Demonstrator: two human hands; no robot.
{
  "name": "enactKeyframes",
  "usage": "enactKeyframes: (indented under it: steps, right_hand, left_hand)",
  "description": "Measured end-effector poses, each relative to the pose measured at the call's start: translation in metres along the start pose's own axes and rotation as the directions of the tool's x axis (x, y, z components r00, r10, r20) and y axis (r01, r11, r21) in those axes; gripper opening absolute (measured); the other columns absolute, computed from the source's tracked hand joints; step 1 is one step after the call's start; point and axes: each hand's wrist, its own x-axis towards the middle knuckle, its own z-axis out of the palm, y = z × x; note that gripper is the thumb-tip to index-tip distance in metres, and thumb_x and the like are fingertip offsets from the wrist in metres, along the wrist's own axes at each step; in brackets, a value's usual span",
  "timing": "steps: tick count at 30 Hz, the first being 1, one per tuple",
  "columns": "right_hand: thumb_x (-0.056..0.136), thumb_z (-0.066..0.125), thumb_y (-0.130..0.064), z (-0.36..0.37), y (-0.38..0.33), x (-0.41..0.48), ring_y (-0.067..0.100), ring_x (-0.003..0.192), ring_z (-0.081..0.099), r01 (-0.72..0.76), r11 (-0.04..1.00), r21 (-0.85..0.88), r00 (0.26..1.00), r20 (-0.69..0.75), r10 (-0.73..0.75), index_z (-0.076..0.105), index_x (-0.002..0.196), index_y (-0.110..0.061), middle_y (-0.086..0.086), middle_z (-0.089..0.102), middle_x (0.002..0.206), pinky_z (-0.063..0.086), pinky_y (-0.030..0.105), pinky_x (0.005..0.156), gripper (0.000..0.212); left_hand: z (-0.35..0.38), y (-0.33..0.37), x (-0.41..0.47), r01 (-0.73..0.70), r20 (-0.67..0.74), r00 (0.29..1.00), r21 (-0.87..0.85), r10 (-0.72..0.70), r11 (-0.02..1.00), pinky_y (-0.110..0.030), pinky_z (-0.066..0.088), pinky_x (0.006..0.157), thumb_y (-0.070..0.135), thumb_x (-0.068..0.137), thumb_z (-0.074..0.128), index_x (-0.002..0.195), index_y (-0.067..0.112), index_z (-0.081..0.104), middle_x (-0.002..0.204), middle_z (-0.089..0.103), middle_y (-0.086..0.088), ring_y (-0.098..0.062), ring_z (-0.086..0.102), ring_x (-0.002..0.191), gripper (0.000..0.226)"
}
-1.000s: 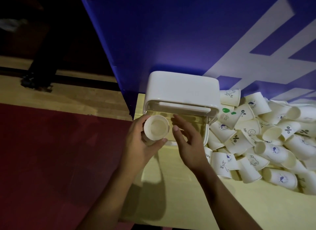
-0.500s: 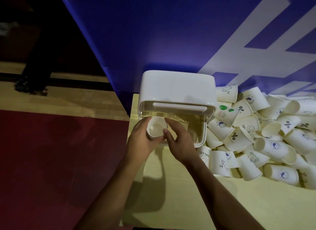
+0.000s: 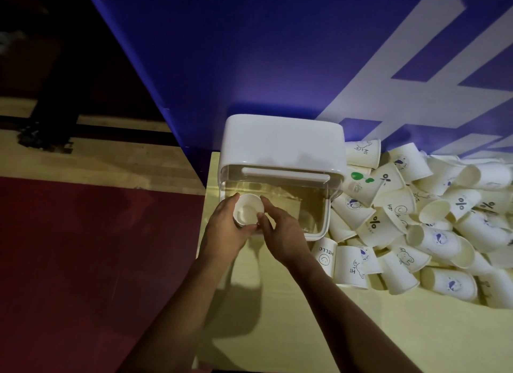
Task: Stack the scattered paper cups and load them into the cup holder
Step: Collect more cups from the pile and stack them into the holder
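A white paper cup (image 3: 248,211), mouth up, sits between both hands at the front left corner of the cup holder (image 3: 283,147), a white box with a clear front compartment. My left hand (image 3: 224,228) wraps round the cup from the left. My right hand (image 3: 283,231) pinches its rim from the right with thumb and forefinger. How many cups are nested under the top one is hidden by my fingers. A big heap of scattered paper cups (image 3: 433,222) with printed marks lies to the right of the holder.
The pale yellow table (image 3: 277,317) ends at a left edge just beside my left hand; red floor (image 3: 83,261) lies below. A blue wall panel (image 3: 263,53) stands right behind the holder. The cup heap reaches the table's right side.
Both hands carried the cup away from me, to the holder's front left corner. My right hand, open beside the cup before, closed onto its rim.
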Motion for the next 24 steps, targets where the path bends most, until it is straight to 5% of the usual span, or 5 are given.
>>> enactKeyframes:
  steps: [7, 10, 14, 19, 24]
  right_hand:
    - [0.104, 0.051, -0.049, -0.030, -0.001, -0.030, 0.012, 0.126, 0.060, -0.049, 0.992, 0.117, 0.997, -0.060, 0.056, 0.044, 0.154, -0.027, -0.002, 0.064, 0.139, 0.050, 0.028, 0.101, 0.056]
    - [0.103, 0.055, -0.043, -0.055, 0.014, -0.060, 0.002, 0.117, 0.062, -0.094, 0.989, 0.114, 0.989, -0.100, 0.106, 0.055, 0.146, -0.027, -0.011, 0.068, 0.131, 0.050, 0.023, 0.097, 0.045]
    - [0.102, 0.059, -0.033, -0.096, 0.043, -0.111, -0.007, 0.105, 0.065, -0.177, 0.964, 0.197, 0.961, -0.176, 0.212, 0.066, 0.135, -0.027, -0.019, 0.070, 0.121, 0.054, 0.020, 0.094, 0.034]
    - [0.101, 0.063, -0.024, -0.166, 0.094, -0.175, -0.013, 0.097, 0.064, -0.269, 0.895, 0.354, 0.843, -0.364, 0.397, 0.071, 0.126, -0.028, -0.020, 0.070, 0.115, 0.048, 0.006, 0.080, 0.026]
    - [0.099, 0.065, -0.019, -0.244, 0.158, -0.222, -0.017, 0.098, 0.063, -0.289, 0.841, 0.457, 0.711, -0.485, 0.508, 0.074, 0.119, -0.025, -0.017, 0.072, 0.113, 0.045, 0.002, 0.075, 0.022]
  left_hand:
    - [-0.016, 0.015, -0.022, -0.038, -0.020, 0.999, 0.034, 0.039, 0.999, -0.042, 0.048, 0.104, 0.051, 0.066, 0.092, 0.151, 0.025, 0.041, 0.150, 0.049, 0.003, -0.019, 0.047, 0.136, 0.102]
    - [-0.016, 0.035, -0.054, -0.134, -0.103, 0.985, 0.020, 0.135, 0.991, -0.033, 0.050, 0.095, 0.047, 0.074, 0.087, 0.145, 0.026, 0.051, 0.143, 0.053, 0.006, -0.011, 0.051, 0.124, 0.081]
    - [0.020, 0.078, -0.084, -0.246, 0.008, 0.969, 0.007, 0.246, 0.969, -0.028, 0.046, 0.100, 0.046, 0.085, 0.077, 0.137, 0.027, 0.059, 0.140, 0.059, 0.008, -0.011, 0.054, 0.128, 0.059]
    - [0.092, 0.151, -0.101, -0.399, 0.210, 0.893, -0.042, 0.399, 0.916, -0.021, 0.044, 0.098, 0.047, 0.089, 0.073, 0.138, 0.030, 0.056, 0.139, 0.052, 0.025, 0.002, 0.050, 0.125, 0.054]
    - [0.171, 0.221, -0.111, -0.536, 0.294, 0.795, -0.068, 0.530, 0.841, -0.031, 0.050, 0.103, 0.058, 0.085, 0.064, 0.136, 0.029, 0.058, 0.141, 0.058, 0.014, -0.007, 0.053, 0.131, 0.058]
